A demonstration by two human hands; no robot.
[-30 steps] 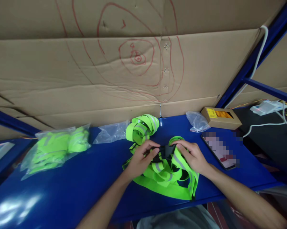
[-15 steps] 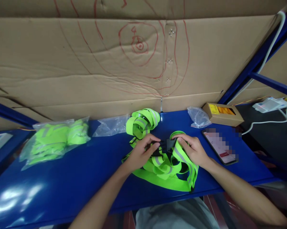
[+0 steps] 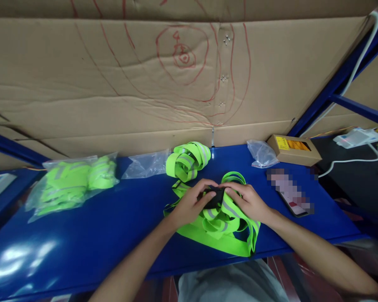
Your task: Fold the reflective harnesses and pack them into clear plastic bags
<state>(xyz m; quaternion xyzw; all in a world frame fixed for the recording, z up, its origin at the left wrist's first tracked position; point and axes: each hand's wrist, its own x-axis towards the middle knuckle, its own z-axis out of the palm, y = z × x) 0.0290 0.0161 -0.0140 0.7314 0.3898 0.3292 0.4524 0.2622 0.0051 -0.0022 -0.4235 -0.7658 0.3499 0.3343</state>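
Note:
Between my two hands is a black plastic buckle on a neon-green reflective strap with grey stripes. My left hand pinches the buckle's left part between thumb and fingers. On the other side, my right hand grips the buckle's right end together with the strap folded around it. The two buckle parts now sit against each other; fingers partly cover them, so I cannot tell whether they are latched. Loose loops of strap lie on the table under both hands. Just behind stands a coiled green reflective strap.
On the blue table, a clear bag of green straps lies left, with a flat plastic bag beside it. At right are a crumpled plastic bag, a cardboard box and a phone. A cardboard wall rises behind.
My hands have come closer together. The two buckle parts, slightly apart before with prongs showing, are now pushed together. The view has shifted slightly.

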